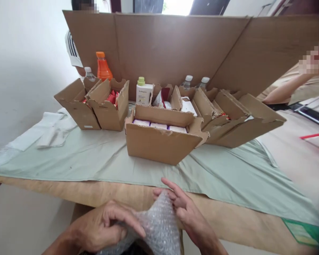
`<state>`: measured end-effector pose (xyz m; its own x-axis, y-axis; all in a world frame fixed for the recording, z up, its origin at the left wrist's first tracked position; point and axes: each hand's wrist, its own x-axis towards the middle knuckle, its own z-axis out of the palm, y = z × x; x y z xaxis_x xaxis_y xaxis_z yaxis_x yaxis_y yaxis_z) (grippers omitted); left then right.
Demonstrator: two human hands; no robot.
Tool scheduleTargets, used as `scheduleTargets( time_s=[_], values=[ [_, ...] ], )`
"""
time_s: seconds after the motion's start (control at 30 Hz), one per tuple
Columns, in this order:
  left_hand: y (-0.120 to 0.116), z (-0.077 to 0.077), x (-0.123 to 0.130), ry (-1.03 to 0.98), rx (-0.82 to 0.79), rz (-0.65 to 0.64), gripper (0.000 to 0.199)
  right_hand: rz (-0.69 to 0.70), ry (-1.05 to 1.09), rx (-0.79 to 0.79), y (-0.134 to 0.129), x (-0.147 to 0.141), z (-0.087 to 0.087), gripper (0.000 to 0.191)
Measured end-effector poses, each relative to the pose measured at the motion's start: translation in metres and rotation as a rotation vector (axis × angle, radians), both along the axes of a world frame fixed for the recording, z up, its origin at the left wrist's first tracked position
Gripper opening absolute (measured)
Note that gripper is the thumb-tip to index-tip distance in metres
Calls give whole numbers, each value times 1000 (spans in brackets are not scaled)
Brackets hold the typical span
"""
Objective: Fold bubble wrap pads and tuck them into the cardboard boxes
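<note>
A sheet of clear bubble wrap is bunched up at the near edge of the table, rising to a point between my hands. My left hand grips it from the left, fingers bent and the index finger lying across its surface. On the other side, my right hand has hold of the raised corner, with the index finger stretched out past it and other fingers partly hidden behind the wrap. Beyond them stands an open cardboard box holding several white-topped packs with purple edges.
More open cardboard boxes stand behind, along a tall cardboard panel. An orange bottle and a white bottle with a green cap are among them. Pale green cloth covers the wooden table. People are behind and at right.
</note>
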<state>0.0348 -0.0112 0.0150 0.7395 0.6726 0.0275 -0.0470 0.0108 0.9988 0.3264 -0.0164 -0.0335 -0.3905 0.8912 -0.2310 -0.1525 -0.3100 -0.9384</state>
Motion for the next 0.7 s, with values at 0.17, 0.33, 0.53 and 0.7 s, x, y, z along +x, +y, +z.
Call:
scheduleTargets(
  time_s=[0.17, 0.33, 0.53, 0.7],
  values=[
    [16, 2, 1, 187, 29, -21, 39, -181, -25, -164, -5, 1, 18, 55],
    [38, -5, -16, 495, 61, 104, 30, -590, -253, 156, 1, 7, 14, 39],
    [57, -20, -17, 823, 655, 539, 34, -657, -917, 637, 19, 22, -19, 42],
    [27, -27, 14, 915, 1081, 604, 51, -595, -1241, 974, 15, 14, -11, 56]
  ],
)
